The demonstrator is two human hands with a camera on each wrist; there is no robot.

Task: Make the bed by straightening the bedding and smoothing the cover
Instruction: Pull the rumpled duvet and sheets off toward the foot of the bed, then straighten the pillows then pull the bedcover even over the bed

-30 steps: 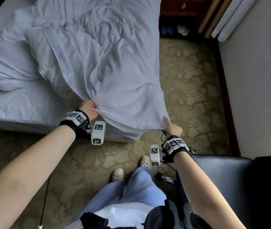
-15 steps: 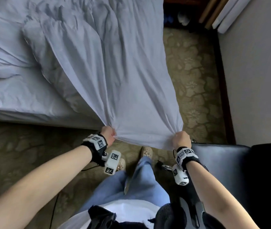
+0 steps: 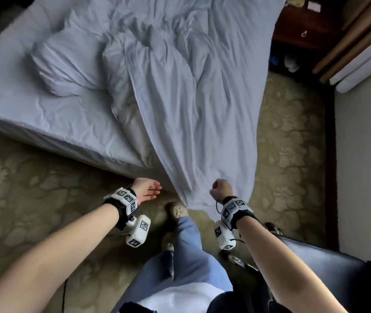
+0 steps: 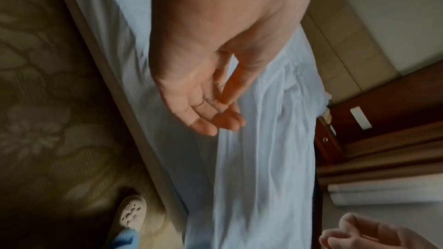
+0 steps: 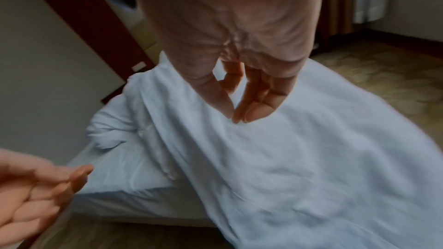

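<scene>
A pillow [image 3: 67,64] is seen at the left on the bed [image 3: 22,114], beside the crumpled cover [image 3: 193,105], which is draped off the mattress edge down to the patterned carpet [image 3: 22,199]. The left hand [image 3: 146,191] is held flat, fingers straight and holding nothing, just beside the hanging cover. The right hand [image 3: 221,189] is curled; whether cloth is pinched cannot be told.

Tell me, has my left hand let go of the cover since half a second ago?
Yes. The left hand is open and off the cover, lying beside the mattress corner; the right hand is curled at the hem.
</scene>
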